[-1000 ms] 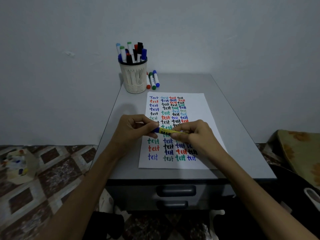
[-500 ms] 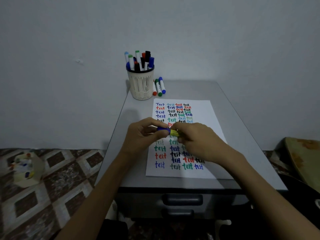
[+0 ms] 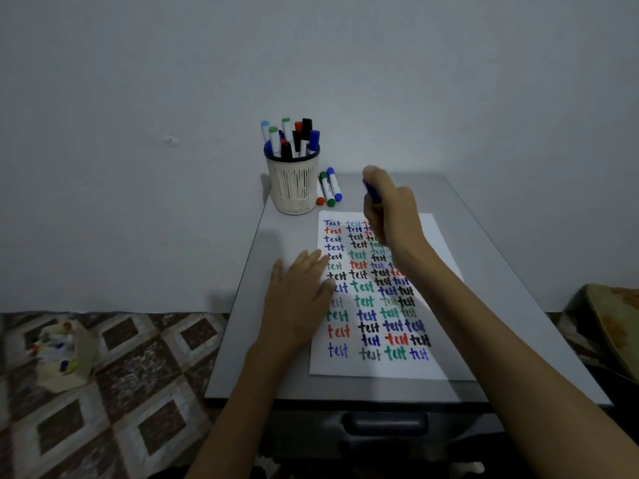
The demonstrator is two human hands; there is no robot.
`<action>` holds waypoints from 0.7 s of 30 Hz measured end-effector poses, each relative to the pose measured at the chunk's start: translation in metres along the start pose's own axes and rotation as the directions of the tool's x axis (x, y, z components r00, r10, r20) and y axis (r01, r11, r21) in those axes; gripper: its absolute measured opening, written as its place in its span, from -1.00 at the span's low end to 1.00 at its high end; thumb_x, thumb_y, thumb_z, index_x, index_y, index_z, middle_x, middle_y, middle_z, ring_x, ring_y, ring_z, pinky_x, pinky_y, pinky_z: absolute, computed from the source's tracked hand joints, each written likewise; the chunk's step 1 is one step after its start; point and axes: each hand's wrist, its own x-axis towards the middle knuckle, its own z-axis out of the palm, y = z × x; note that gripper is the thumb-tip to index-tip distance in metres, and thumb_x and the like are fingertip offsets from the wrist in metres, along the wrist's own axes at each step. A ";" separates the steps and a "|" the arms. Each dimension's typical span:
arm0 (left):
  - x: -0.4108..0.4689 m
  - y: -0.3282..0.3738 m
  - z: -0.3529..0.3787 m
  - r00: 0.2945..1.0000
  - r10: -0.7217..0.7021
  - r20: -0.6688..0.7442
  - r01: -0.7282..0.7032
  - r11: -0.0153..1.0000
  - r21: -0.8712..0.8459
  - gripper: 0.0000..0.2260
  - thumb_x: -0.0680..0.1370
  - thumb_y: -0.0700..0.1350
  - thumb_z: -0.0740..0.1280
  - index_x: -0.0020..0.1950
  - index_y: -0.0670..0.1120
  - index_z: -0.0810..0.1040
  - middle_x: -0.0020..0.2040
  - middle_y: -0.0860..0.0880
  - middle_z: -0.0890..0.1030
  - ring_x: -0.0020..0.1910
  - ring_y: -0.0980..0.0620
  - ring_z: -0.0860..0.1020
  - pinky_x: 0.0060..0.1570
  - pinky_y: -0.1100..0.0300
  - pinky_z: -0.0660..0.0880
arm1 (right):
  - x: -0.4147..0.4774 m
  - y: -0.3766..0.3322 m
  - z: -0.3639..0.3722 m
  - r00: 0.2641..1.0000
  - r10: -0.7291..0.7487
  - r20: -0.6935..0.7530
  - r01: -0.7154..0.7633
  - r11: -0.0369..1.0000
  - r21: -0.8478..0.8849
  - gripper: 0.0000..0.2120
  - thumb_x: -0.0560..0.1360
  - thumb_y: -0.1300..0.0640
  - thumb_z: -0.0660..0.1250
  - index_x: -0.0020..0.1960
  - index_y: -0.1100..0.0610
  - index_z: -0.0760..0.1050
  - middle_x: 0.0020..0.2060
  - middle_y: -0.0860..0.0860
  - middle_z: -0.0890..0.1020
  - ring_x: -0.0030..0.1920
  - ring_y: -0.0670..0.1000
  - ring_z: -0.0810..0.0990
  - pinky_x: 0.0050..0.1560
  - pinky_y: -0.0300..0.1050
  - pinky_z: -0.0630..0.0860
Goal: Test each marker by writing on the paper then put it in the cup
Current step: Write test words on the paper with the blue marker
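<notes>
Marker (image 3: 372, 191) now gripped in my raised right hand (image 3: 392, 216), near cup (image 3: 296, 188); left hand (image 3: 299, 299) released, flat on paper (image 3: 434, 236) edge.

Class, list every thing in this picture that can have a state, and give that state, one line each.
Cream slotted plastic cup: upright, holding markers.
Blue marker: gripped by right hand, off the table.
Left hand: flat, open, resting on the paper's edge.
White paper sheet: flat, covered in "test" words.
Three loose markers: lying beside cup.
Grey drawer: closed.
</notes>
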 end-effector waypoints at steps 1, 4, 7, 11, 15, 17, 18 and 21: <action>0.000 -0.001 0.000 1.000 -0.001 0.002 0.001 1.000 0.016 -0.58 0.62 0.04 0.04 0.47 0.01 0.18 0.49 0.06 0.17 0.47 0.13 0.05 0.43 0.05 -0.22 | 0.009 -0.003 0.004 1.000 0.011 -0.024 -0.010 0.998 0.065 -0.47 0.54 -0.17 0.19 -0.51 0.07 0.22 -0.60 -0.03 0.25 -0.61 -0.09 0.15 -0.48 -0.24 0.16; -0.002 -0.001 0.000 1.000 -0.001 0.008 0.001 1.000 0.025 -0.58 0.63 0.06 0.00 0.49 0.02 0.14 0.51 0.07 0.13 0.48 0.15 0.01 0.42 0.08 -0.25 | 0.039 -0.017 0.017 0.996 0.066 -0.061 -0.052 0.977 0.208 -0.47 0.56 -0.18 0.16 -0.49 0.07 0.23 -0.58 -0.04 0.24 -0.60 -0.09 0.14 -0.52 -0.25 0.14; -0.002 -0.002 0.001 1.000 -0.004 0.013 0.004 1.000 0.009 -0.55 0.61 0.12 -0.05 0.48 0.03 0.14 0.50 0.09 0.12 0.47 0.18 0.01 0.42 0.11 -0.28 | 0.078 -0.037 0.032 1.000 0.017 0.003 -0.017 0.940 0.341 -0.57 0.61 -0.18 0.11 -0.29 0.10 0.33 -0.51 -0.06 0.30 -0.54 -0.09 0.22 -0.50 -0.22 0.24; -0.003 -0.002 0.003 1.000 -0.017 0.007 0.017 1.000 0.015 -0.44 0.51 0.16 -0.15 0.48 0.04 0.13 0.50 0.12 0.11 0.47 0.21 0.00 0.40 0.14 -0.30 | 0.120 -0.061 0.060 0.989 -0.144 -0.042 0.149 0.904 0.402 -0.90 0.65 0.19 0.11 0.01 0.19 0.37 -0.31 0.03 0.49 -0.28 -0.01 0.50 -0.09 -0.04 0.52; -0.003 -0.001 0.003 1.000 -0.018 0.004 0.018 1.000 0.014 -0.43 0.50 0.16 -0.16 0.49 0.04 0.12 0.50 0.12 0.10 0.47 0.22 -0.02 0.42 0.12 -0.30 | 0.141 -0.052 0.083 0.962 -0.248 -0.115 0.267 0.943 0.200 -0.92 0.59 0.22 0.23 -0.02 0.18 0.49 -0.26 0.03 0.56 -0.17 -0.01 0.56 0.09 0.11 0.54; -0.003 -0.002 0.004 1.000 -0.014 -0.002 0.014 1.000 0.020 -0.40 0.49 0.19 -0.22 0.49 0.04 0.11 0.51 0.12 0.10 0.47 0.23 -0.02 0.41 0.13 -0.31 | 0.142 -0.040 0.089 0.958 -0.280 -0.069 0.284 0.957 0.063 -0.92 0.55 0.24 0.29 0.03 0.20 0.51 -0.23 0.01 0.58 -0.16 -0.01 0.58 0.09 0.09 0.57; -0.003 -0.002 0.004 1.000 -0.011 -0.012 0.012 1.000 0.019 -0.35 0.46 0.22 -0.26 0.49 0.03 0.12 0.50 0.12 0.10 0.47 0.22 -0.02 0.41 0.13 -0.32 | 0.142 -0.036 0.089 0.958 -0.283 -0.041 0.284 0.959 0.013 -0.83 0.52 0.26 0.34 0.11 0.21 0.51 -0.21 0.00 0.58 -0.16 -0.04 0.60 0.07 0.02 0.59; -0.002 -0.003 0.006 1.000 -0.013 -0.018 0.013 1.000 0.004 -0.29 0.39 0.23 -0.30 0.49 0.04 0.11 0.50 0.12 0.10 0.47 0.23 -0.02 0.41 0.13 -0.32 | 0.141 -0.026 0.081 0.935 -0.352 -0.032 0.353 0.936 0.006 -0.58 0.43 0.25 0.45 0.25 0.13 0.43 -0.18 -0.01 0.59 -0.14 -0.12 0.61 -0.04 -0.26 0.59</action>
